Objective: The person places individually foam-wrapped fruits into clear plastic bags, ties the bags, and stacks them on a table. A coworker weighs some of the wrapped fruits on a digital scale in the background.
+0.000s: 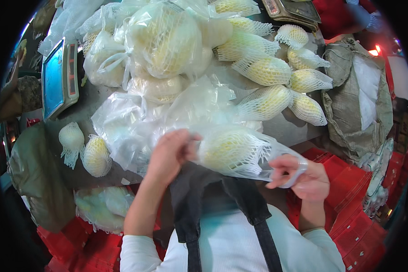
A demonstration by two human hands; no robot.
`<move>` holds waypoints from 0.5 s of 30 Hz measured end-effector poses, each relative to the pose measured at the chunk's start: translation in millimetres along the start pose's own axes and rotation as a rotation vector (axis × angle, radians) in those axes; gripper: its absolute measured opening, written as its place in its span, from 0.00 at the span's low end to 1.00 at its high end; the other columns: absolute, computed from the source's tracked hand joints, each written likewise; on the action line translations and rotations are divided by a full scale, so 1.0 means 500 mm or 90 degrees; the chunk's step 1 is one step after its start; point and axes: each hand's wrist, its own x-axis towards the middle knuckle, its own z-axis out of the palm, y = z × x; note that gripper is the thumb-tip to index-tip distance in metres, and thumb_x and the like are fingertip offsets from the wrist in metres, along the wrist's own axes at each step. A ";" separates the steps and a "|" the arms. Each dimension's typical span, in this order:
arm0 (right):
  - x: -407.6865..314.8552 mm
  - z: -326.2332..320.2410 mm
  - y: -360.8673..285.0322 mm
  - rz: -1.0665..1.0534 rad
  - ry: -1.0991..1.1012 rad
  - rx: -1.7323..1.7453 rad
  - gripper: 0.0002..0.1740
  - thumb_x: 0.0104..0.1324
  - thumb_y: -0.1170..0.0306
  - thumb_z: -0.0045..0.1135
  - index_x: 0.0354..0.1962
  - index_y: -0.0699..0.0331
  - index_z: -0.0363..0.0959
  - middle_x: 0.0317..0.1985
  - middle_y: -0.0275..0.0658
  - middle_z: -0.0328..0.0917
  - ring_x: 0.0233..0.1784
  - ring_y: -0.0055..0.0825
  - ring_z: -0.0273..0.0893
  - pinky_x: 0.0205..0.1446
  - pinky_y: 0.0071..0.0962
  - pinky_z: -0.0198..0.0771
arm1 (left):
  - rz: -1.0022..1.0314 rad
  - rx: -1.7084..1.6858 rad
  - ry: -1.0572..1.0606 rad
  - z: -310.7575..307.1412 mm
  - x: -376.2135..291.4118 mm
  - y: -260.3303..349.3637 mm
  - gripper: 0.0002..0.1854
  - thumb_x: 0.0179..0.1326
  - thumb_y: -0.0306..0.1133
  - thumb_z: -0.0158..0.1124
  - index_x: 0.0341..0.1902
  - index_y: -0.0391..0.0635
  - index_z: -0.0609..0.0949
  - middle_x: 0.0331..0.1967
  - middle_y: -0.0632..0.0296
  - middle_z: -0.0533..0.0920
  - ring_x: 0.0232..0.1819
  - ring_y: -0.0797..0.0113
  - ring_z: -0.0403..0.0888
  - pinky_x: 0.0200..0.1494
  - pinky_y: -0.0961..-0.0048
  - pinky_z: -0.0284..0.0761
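A clear plastic bag [282, 149] is stretched between my two hands near the table's front edge. Inside it lies a pale yellow fruit in a white foam net [227, 151]. My left hand [173, 153], slightly blurred, has its fingers bent at the bag's left end, beside the fruit. The fingers of my right hand [301, 175] are curled on the bag's right end, with a band of the plastic looped over them. Behind my hands spread loose clear bags [129, 119], and filled, knotted bags [170, 40] are heaped farther back.
Net-wrapped fruits [261, 69] lie at the back right, and two smaller netted ones [97, 156] at the left. A scale [59, 78] stands at the left, another [290, 13] at the back right. Sacks [355, 91] flank the metal table [85, 105]; red crates [357, 234] are below.
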 end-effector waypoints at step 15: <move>0.262 -0.001 0.167 -0.234 -0.117 -0.873 0.11 0.44 0.74 0.55 0.30 0.64 0.75 0.24 0.36 0.74 0.28 0.34 0.72 0.29 0.24 0.68 | 0.000 0.057 -0.308 -0.055 0.089 -0.038 0.08 0.57 0.27 0.58 0.39 0.39 0.77 0.28 0.62 0.79 0.27 0.74 0.76 0.30 0.79 0.73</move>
